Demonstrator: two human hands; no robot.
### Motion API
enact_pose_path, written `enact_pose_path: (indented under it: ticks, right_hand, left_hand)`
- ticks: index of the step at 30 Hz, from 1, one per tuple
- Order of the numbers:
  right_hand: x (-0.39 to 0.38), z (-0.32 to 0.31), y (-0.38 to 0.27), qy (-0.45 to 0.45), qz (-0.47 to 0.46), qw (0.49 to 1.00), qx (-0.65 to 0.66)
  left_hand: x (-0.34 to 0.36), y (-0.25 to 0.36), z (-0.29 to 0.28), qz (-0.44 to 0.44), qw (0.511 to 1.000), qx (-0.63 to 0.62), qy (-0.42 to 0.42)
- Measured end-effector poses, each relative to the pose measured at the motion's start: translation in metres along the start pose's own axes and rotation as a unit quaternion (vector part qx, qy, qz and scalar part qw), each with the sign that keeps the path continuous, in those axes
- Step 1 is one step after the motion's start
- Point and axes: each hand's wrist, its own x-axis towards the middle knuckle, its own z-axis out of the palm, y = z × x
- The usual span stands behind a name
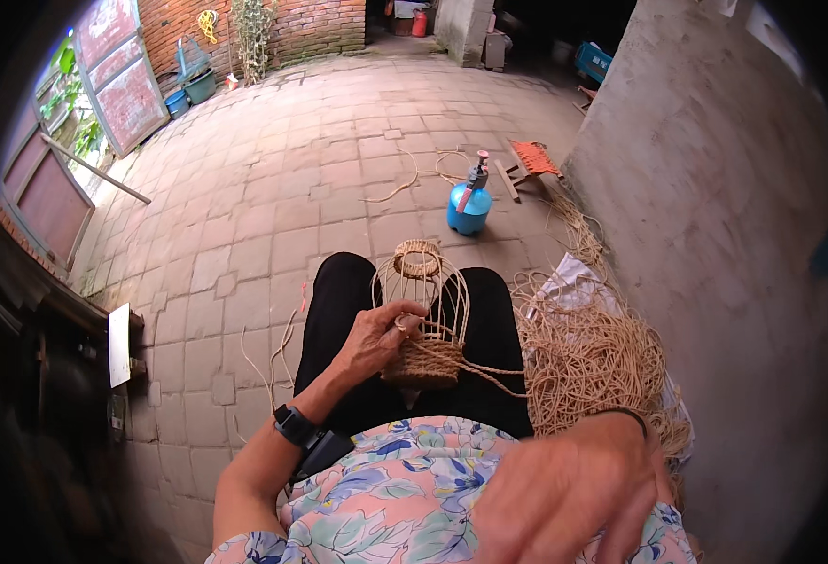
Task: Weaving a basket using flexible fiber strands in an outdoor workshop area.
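A small half-woven basket (421,365) stands between my thighs, its lower part wrapped in tan cord and its bare ribs rising to a woven ring (417,259). My left hand (381,340) grips it at the upper edge of the weaving, thumb and fingers closed round the rim and ribs. Strands of cord (494,370) run from the weave to the right across my thigh. My right hand (574,493) is raised close in front of my body at the lower right, smeared by motion. Its fingers point downward, and whether they hold cord cannot be made out.
A big tangled heap of tan cord (593,352) lies on white sacking beside my right leg. Ahead stand a blue pump sprayer (468,209) and a low stool with an orange woven seat (534,158). A plastered wall (715,235) rises at the right; loose strands lie on the paving.
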Motion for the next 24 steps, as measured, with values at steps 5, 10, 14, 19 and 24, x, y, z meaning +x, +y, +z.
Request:
enact_pose_path:
  ticks: [5, 10, 14, 19, 24]
  right_hand:
    - [-0.014, -0.009, 0.003, 0.064, 0.054, 0.989, -0.12]
    - [-0.088, -0.068, 0.088, 0.402, 0.35, 0.719, -0.446]
    - [-0.102, -0.072, 0.13, 0.348, 0.434, 0.682, -0.475]
    - [-0.103, -0.072, 0.145, 0.335, 0.38, 0.681, -0.529]
    - [-0.115, -0.08, 0.149, 0.404, 0.364, 0.736, -0.403]
  left_hand:
    - [-0.001, 0.0, -0.002, -0.039, 0.999, 0.004, -0.008]
    - [0.0, -0.008, 0.0, -0.019, 1.0, 0.002, -0.014]
    - [0.001, -0.01, -0.001, 0.023, 0.999, 0.023, -0.018]
    - [-0.002, -0.004, -0.002, 0.006, 0.999, 0.023, -0.025]
    - [-0.006, 0.002, 0.003, 0.04, 0.995, 0.094, -0.017]
